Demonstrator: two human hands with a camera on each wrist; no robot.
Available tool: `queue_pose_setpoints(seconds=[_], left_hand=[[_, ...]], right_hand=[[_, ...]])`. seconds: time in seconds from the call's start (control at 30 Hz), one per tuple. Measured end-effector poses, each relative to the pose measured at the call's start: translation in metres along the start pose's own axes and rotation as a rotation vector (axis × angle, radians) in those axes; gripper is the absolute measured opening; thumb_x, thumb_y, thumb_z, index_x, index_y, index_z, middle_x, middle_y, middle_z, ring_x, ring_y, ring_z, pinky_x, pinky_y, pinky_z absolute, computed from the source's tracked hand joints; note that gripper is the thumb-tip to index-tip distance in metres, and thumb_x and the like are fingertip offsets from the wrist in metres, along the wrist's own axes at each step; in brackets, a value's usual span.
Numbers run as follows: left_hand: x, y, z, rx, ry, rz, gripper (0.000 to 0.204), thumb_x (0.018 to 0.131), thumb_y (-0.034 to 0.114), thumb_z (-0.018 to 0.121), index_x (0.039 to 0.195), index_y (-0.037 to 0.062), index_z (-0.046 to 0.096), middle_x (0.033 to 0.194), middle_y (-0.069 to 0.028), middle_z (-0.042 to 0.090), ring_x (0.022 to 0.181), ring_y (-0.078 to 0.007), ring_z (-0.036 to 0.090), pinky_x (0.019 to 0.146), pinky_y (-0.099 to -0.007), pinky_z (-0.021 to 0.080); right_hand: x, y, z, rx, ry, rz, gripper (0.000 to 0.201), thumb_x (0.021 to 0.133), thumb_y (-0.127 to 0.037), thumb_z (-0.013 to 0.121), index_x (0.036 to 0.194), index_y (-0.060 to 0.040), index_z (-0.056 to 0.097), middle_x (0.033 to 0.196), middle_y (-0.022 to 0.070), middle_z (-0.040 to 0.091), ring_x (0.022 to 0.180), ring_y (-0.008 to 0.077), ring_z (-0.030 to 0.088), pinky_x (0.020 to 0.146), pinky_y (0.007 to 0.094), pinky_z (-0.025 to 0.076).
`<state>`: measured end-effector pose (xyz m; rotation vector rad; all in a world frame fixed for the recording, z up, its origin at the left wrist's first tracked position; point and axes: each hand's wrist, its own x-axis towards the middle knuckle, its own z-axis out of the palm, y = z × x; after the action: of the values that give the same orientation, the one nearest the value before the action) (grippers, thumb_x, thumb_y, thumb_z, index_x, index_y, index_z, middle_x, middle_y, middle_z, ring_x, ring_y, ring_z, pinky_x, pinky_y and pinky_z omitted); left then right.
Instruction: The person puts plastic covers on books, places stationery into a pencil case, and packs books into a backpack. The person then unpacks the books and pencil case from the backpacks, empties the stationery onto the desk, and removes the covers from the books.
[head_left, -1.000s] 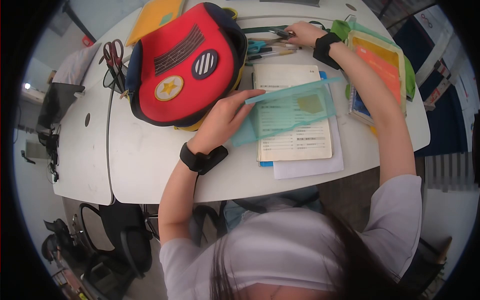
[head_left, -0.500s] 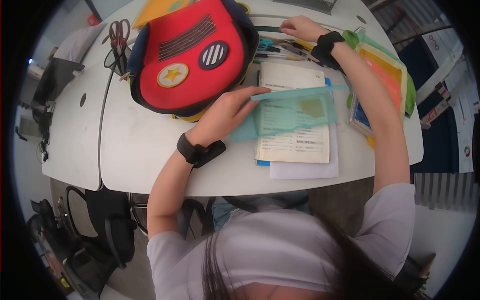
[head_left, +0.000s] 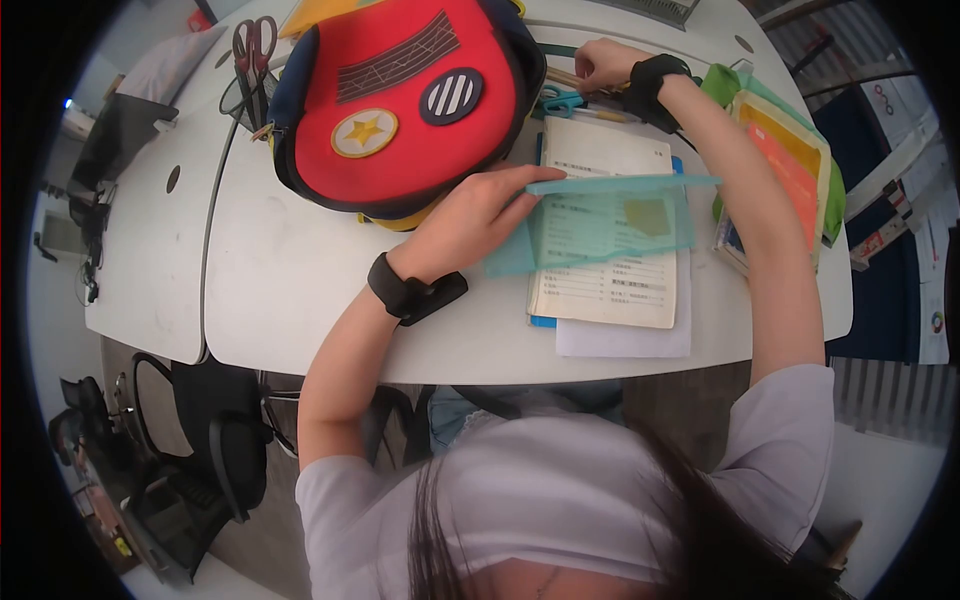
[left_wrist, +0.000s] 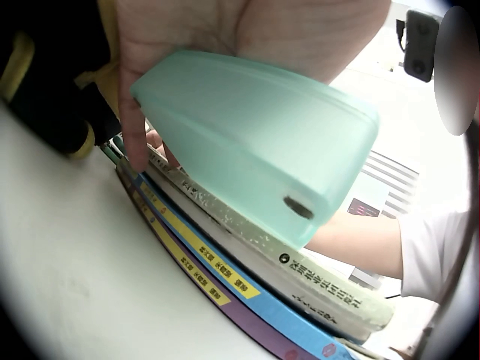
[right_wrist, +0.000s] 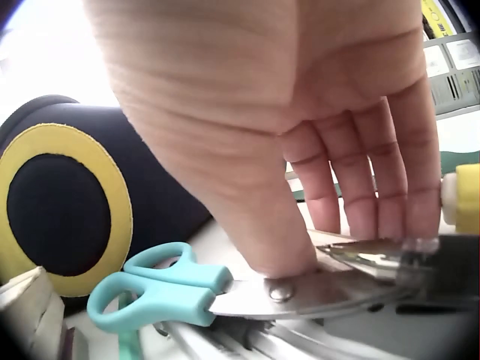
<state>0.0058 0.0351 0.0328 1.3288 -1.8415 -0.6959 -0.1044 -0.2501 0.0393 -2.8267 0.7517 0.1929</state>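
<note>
The person's left hand [head_left: 470, 215] holds a translucent mint-green plastic pencil case [head_left: 605, 220] by its near end, fingers laid along its upper edge and thumb underneath, so that the case hangs just above an open white book with printed text [head_left: 605, 285]; the left wrist view shows the same case [left_wrist: 255, 139] clasped against the palm over a stack of thin books with yellow, blue and purple spines [left_wrist: 225, 274]. The right hand [head_left: 598, 62] reaches to the far edge of the white table [head_left: 290, 290], where its curled fingers [right_wrist: 360, 187] and thumb press on the steel blades of a pair of scissors with teal plastic handles [right_wrist: 161, 289] lying among pens; whether the fingers have closed right round the blades cannot be told. To do this well, it seems best to pinch the scissors with the blades shut, take them alone out of the clutter of pens, and keep the case level and steady in the left hand. The scissors lie directly under the right hand, just beside the red, navy and yellow fabric backpack [head_left: 400, 100], and well apart from the left hand, with the open book between them.
</note>
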Motion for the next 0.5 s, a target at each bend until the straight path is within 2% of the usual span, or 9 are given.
queue_pose_setpoints(seconds=[0.07,0.13,0.27,0.33,0.37,0.43,0.47,0.5], left_hand=[[0.0,0.002,-0.001,0.009,0.002,0.016,0.029,0.086,0.006,0.044,0.114,0.0023,0.052,0.104,-0.0169,0.058,0.095,-0.0289,0.056,0.084,-0.0319,0.042],[0.0,0.007,-0.003,-0.043,-0.023,-0.042,0.028,0.089,0.011,0.042,0.114,0.0022,0.051,0.102,-0.0168,0.058,0.092,-0.0267,0.057,0.083,-0.0306,0.042],[0.001,0.004,-0.002,-0.059,-0.03,-0.05,0.028,0.091,0.015,0.042,0.114,0.0022,0.052,0.1,-0.0163,0.059,0.09,-0.0243,0.058,0.082,-0.0297,0.042],[0.0,0.005,-0.003,-0.067,-0.032,-0.061,0.029,0.091,0.017,0.042,0.114,0.002,0.052,0.1,-0.0156,0.059,0.089,-0.0235,0.058,0.081,-0.0295,0.043],[0.0,0.006,-0.003,-0.066,-0.035,-0.059,0.029,0.091,0.017,0.042,0.114,0.002,0.052,0.1,-0.0156,0.059,0.089,-0.0235,0.058,0.081,-0.0295,0.043],[0.001,0.006,-0.003,-0.062,-0.043,-0.085,0.029,0.091,0.017,0.042,0.114,0.0021,0.052,0.101,-0.015,0.059,0.088,-0.0224,0.058,0.082,-0.029,0.042],[0.001,0.006,-0.002,-0.062,-0.047,-0.082,0.029,0.091,0.017,0.042,0.114,0.0021,0.052,0.101,-0.015,0.059,0.088,-0.0224,0.058,0.082,-0.029,0.042],[0.0,0.004,0.0,-0.074,-0.01,-0.059,0.028,0.091,0.017,0.044,0.112,0.002,0.053,0.096,-0.0163,0.059,0.087,-0.0254,0.057,0.08,-0.0305,0.043]], right_hand=[[-0.004,-0.012,-0.006,-0.011,-0.05,0.038,0.031,0.066,-0.023,0.068,0.083,0.0025,0.06,0.075,0.0136,0.062,0.068,0.0228,0.06,0.061,0.0307,0.047],[-0.009,-0.021,-0.01,-0.088,-0.074,0.047,0.029,0.065,-0.02,0.067,0.081,0.0029,0.059,0.075,0.0141,0.061,0.068,0.0233,0.06,0.061,0.0309,0.047],[-0.004,-0.006,-0.001,-0.008,-0.037,0.063,0.029,0.065,-0.019,0.067,0.083,0.0028,0.06,0.076,0.0142,0.062,0.07,0.0227,0.06,0.062,0.0307,0.048],[-0.004,0.001,0.0,0.141,0.092,-0.072,0.032,0.066,-0.023,0.069,0.083,0.0019,0.06,0.076,0.0126,0.062,0.069,0.0202,0.061,0.062,0.0288,0.049],[-0.004,0.002,0.0,0.141,0.095,-0.069,0.032,0.066,-0.023,0.069,0.083,0.0019,0.06,0.076,0.0126,0.062,0.069,0.0202,0.061,0.062,0.0288,0.049],[-0.006,0.004,-0.003,0.59,0.164,-0.052,0.031,0.071,-0.023,0.068,0.089,0.001,0.06,0.082,0.0081,0.063,0.075,0.0154,0.061,0.068,0.027,0.05],[-0.007,0.006,-0.006,0.591,0.167,-0.048,0.031,0.071,-0.023,0.068,0.089,0.001,0.06,0.082,0.0081,0.063,0.075,0.0154,0.061,0.068,0.027,0.05],[-0.009,0.008,-0.012,0.702,0.265,-0.122,0.028,0.076,-0.022,0.064,0.093,0.0002,0.058,0.085,0.0079,0.062,0.078,0.0147,0.06,0.071,0.027,0.049]])
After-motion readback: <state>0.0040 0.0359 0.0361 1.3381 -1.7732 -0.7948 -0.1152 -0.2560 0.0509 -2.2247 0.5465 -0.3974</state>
